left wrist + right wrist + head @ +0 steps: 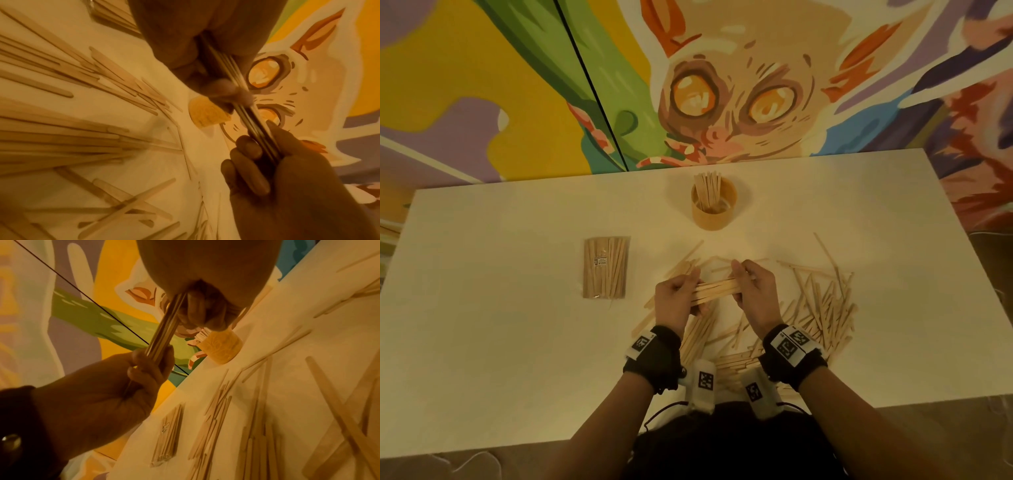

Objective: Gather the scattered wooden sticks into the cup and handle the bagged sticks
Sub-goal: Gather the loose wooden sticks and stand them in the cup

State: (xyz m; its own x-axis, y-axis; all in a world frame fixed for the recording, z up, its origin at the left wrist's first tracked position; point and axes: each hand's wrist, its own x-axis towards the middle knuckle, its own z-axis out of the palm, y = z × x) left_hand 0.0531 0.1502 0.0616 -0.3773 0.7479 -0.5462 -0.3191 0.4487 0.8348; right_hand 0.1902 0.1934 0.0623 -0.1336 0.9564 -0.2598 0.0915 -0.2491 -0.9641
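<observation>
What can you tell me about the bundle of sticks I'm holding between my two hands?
The bundle of sticks is a stack of thin, flat, pale wooden sticks, aligned lengthwise and lying roughly level above the scattered pile. The left hand pinches one end and the right hand the other. It touches nothing else and sits nearer than the cup.

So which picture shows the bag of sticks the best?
The head view: the bag of sticks lies whole and flat on the table, label showing. The right wrist view catches the bag slanted and dim; the left wrist view shows only a blurry corner, if that.
</observation>
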